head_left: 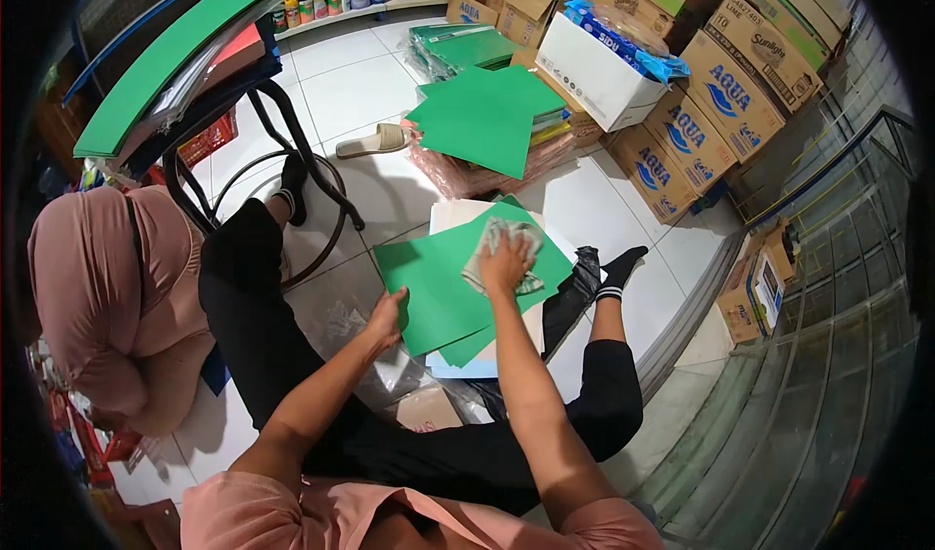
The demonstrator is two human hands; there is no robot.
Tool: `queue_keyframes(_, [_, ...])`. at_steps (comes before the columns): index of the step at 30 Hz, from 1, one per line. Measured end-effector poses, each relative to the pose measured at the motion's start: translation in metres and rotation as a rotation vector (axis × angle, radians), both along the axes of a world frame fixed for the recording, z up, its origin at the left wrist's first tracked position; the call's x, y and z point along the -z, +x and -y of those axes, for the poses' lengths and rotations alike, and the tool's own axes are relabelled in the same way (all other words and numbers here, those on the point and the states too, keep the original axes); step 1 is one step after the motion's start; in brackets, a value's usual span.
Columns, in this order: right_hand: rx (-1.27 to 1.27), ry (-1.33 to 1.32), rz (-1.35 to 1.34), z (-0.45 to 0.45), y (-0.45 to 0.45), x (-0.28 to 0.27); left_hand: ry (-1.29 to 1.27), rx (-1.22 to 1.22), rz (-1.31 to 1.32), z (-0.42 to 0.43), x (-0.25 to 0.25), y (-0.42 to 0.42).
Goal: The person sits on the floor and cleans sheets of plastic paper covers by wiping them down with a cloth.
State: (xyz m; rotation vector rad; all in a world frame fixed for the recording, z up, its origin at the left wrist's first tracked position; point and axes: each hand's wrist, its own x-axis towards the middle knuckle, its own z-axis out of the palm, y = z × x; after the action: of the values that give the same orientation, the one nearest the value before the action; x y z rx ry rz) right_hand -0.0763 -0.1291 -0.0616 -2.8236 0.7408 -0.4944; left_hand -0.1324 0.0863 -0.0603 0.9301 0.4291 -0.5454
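Observation:
A green sheet of card [429, 282] lies between my legs, on top of other green, white and pale blue sheets. My left hand [388, 318] grips its left edge, thumb on top. A crumpled, light patterned cloth [529, 279] is pressed onto the right part of the green card under my right hand [508, 263]. My right fingers are bent over the cloth. Black plastic [572, 302] sticks out from beneath the sheets on the right, and clear plastic [380, 370] lies near my left forearm.
Ahead, more green sheets [487, 117] rest on a pink plastic-wrapped bundle [443, 165]. A chair [321, 175] holding green card [175, 73] stands at left, beside a person in pink [107, 287]. Stacked cartons [721, 92] and a white box [599, 73] stand at right. One sandal [375, 141] lies on the tiles.

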Motion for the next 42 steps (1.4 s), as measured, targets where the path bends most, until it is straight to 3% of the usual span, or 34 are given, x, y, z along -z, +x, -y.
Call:
queue_keyframes(1, [-0.001,-0.001,0.000,-0.011,0.004,0.000,-0.011,0.003,0.015,0.000,0.002,0.002])
queue_keyframes(4, [-0.416,0.090,0.115,-0.054,0.008,-0.002,-0.028,0.012,0.034,-0.002,0.000,0.003])
queue_keyframes(5, [-0.504,0.132,0.145,-0.072,0.007,-0.006,-0.178,0.115,0.049,-0.005,-0.010,0.004])
queue_keyframes(6, [-0.572,0.206,0.011,-0.090,0.005,-0.014,-0.328,0.219,0.063,-0.008,-0.018,0.006])
queue_keyframes(11, [-0.752,0.294,-0.251,-0.131,-0.029,-0.036,-0.682,0.138,0.075,-0.002,-0.034,0.006])
queue_keyframes(13, [-0.693,0.381,0.195,-0.136,-0.054,-0.019,-0.863,0.070,0.117,-0.002,-0.037,0.003])
queue_keyframes(14, [-0.669,0.325,0.233,-0.134,-0.066,-0.013,-0.865,0.066,0.116,-0.002,-0.034,0.001])
queue_keyframes(16, [-0.642,0.270,0.276,-0.122,-0.080,-0.010,-0.635,0.113,0.067,-0.003,-0.022,0.003])
queue_keyframes(18, [-0.564,0.076,0.156,-0.093,-0.086,-0.016,-0.402,0.156,0.024,-0.006,-0.012,0.010])
queue_keyframes(23, [-0.270,-0.031,0.051,0.014,-0.063,-0.006,-0.240,0.197,-0.042,-0.013,-0.002,0.011])
queue_keyframes(28, [-0.088,-0.065,0.139,0.042,-0.064,0.005,-0.410,0.148,-0.048,-0.012,0.010,0.014])
queue_keyframes(31, [-0.005,-0.053,0.084,0.007,-0.074,-0.001,-0.510,0.141,-0.055,-0.009,-0.016,0.006])
queue_keyframes(33, [-0.124,-0.005,0.085,-0.024,-0.081,-0.001,-0.612,0.138,-0.065,-0.006,-0.033,0.003])
queue_keyframes(38, [-0.386,0.223,0.143,-0.119,-0.099,-0.016,-0.573,0.144,0.050,0.002,-0.033,-0.004])
queue_keyframes(42, [-0.481,0.247,0.191,-0.124,-0.080,-0.008,-0.550,0.157,0.051,-0.004,-0.028,-0.001])
